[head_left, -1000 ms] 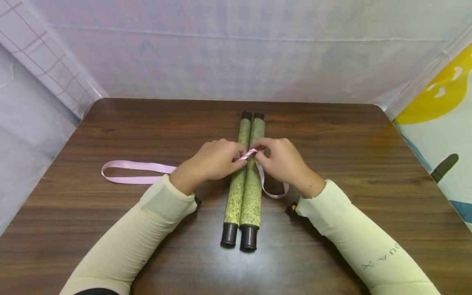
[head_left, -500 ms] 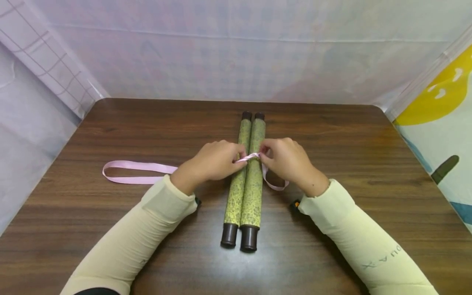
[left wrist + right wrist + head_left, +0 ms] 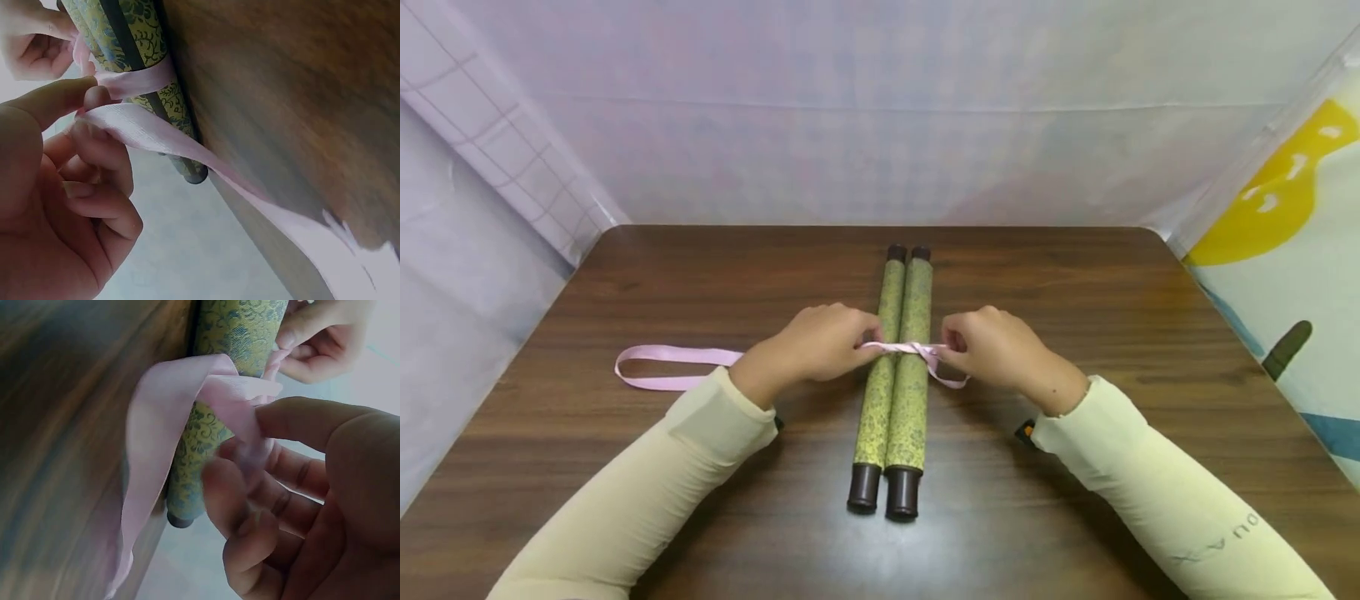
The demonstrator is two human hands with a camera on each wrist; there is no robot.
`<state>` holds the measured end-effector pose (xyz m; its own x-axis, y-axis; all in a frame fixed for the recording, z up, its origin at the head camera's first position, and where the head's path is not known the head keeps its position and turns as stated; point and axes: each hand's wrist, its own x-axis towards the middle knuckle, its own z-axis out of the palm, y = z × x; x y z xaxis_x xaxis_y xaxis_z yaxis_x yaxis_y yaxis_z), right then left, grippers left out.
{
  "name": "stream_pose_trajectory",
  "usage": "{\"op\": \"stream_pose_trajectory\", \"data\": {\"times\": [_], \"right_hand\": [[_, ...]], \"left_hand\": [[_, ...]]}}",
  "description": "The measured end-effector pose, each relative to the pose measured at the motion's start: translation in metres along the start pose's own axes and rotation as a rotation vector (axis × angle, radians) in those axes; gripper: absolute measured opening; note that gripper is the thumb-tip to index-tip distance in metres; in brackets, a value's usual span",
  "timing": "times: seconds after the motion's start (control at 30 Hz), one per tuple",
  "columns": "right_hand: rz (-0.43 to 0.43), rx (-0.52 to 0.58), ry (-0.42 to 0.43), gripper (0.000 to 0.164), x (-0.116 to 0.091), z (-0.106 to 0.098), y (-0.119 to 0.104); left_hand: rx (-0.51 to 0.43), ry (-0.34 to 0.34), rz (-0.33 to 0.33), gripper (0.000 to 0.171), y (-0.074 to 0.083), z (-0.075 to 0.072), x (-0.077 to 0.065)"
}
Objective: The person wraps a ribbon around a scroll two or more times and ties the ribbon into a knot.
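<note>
The left hand (image 3: 823,343) and the right hand (image 3: 1003,354) each pinch a pink ribbon (image 3: 898,348), which runs twisted across the middle of two patterned rolls (image 3: 908,417) lying side by side on the brown table (image 3: 760,517), its long loop lying out to the left.
</note>
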<state>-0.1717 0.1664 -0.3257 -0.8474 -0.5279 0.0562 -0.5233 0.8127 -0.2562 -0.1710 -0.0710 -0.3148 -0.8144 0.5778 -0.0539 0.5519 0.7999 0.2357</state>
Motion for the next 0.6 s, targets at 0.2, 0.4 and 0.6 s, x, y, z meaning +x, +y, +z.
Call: {"op": "stream_pose_trajectory", "data": {"times": [0.2, 0.4, 0.6], "right_hand": [[-0.021, -0.011, -0.017, 0.024, -0.005, -0.012, 0.006], [-0.047, -0.019, -0.014, 0.022, -0.008, -0.018, 0.018], [-0.039, 0.029, -0.083, 0.021, -0.013, -0.017, 0.029]], "left_hand": [[0.018, 0.016, -0.040, 0.017, -0.008, -0.007, -0.007], [0.050, 0.029, -0.078, 0.015, -0.019, -0.017, -0.016], [0.056, -0.006, -0.108, 0.017, -0.030, -0.015, -0.026]]}}
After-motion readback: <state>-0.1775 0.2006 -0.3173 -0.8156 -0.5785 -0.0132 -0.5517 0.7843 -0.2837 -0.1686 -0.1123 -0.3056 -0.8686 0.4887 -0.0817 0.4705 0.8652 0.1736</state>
